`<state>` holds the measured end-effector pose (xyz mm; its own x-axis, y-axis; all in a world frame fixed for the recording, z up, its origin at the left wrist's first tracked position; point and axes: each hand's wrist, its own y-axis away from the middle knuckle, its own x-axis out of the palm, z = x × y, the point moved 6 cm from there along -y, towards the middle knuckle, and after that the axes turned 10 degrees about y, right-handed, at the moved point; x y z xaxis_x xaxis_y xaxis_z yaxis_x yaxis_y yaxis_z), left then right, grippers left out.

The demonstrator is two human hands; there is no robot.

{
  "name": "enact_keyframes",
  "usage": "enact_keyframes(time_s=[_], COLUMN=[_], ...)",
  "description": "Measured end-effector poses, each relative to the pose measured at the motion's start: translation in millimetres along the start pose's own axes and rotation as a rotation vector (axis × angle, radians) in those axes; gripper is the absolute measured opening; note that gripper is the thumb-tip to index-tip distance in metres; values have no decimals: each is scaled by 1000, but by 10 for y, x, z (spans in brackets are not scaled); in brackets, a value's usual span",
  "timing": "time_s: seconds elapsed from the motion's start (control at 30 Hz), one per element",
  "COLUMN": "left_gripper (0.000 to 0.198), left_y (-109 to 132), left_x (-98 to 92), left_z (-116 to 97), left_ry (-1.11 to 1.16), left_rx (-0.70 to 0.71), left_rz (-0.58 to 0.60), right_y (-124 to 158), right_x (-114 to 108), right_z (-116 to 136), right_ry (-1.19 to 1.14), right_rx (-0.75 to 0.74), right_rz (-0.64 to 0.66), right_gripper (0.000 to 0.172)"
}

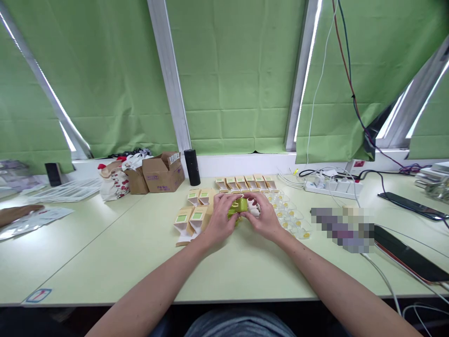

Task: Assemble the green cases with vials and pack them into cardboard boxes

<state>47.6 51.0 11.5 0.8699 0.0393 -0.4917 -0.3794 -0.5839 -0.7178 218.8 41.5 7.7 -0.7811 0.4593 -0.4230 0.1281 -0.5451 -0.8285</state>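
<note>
A small olive-green plastic case [240,205] is held just above the table in front of me. My left hand [221,214] grips its left side, fingers on top and thumb below. From the right, my right hand [264,216] curls around it, with the thumb at the case's lower edge. White rounded items [253,208] show between my right fingers and the case; whether they are touched I cannot tell. Open-topped small cardboard boxes [197,219] with green labels stand left of my hands. To the right lie clear plastic pieces [292,214] with yellow centres.
More small boxes [245,183] line up behind my hands. A brown carton [163,172], a printed bag [115,181] and a black cylinder [191,167] stand at the back left. A power strip [333,187], cables and a dark tablet-like slab [409,255] lie right. Another person's hand [21,213] rests far left.
</note>
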Motion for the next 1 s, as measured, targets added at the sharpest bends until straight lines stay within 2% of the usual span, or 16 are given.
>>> enact_keyframes(time_s=[0.13, 0.27, 0.37, 0.47, 0.7, 0.83, 1.0], left_gripper=[51, 51, 49, 50, 55, 60, 60], left_y=[-10, -3, -6, -16, -21, -24, -34], left_x=[-36, -92, -123, -141, -127, -108, -109], left_z=[73, 250, 361, 447, 522, 493, 475], left_ry=[78, 163, 208, 281, 543, 645, 681], left_rx=[-71, -213, -281, -330, -419, -438, -439], left_rz=[-66, -182, -227, -244, -295, -299, -312], right_y=[-61, -142, -174, -152, -48, -24, 2], right_x=[-102, -255, -257, -185, -63, -61, -37], right_z=[-8, -121, -232, -285, -207, -197, -177], right_ry=[42, 217, 412, 552, 644, 691, 722], right_rx=[-52, -70, -53, -57, -74, -47, -44], right_rz=[-2, -36, 78, 259, 620, 741, 779], right_gripper=[42, 15, 18, 20, 19, 32, 23])
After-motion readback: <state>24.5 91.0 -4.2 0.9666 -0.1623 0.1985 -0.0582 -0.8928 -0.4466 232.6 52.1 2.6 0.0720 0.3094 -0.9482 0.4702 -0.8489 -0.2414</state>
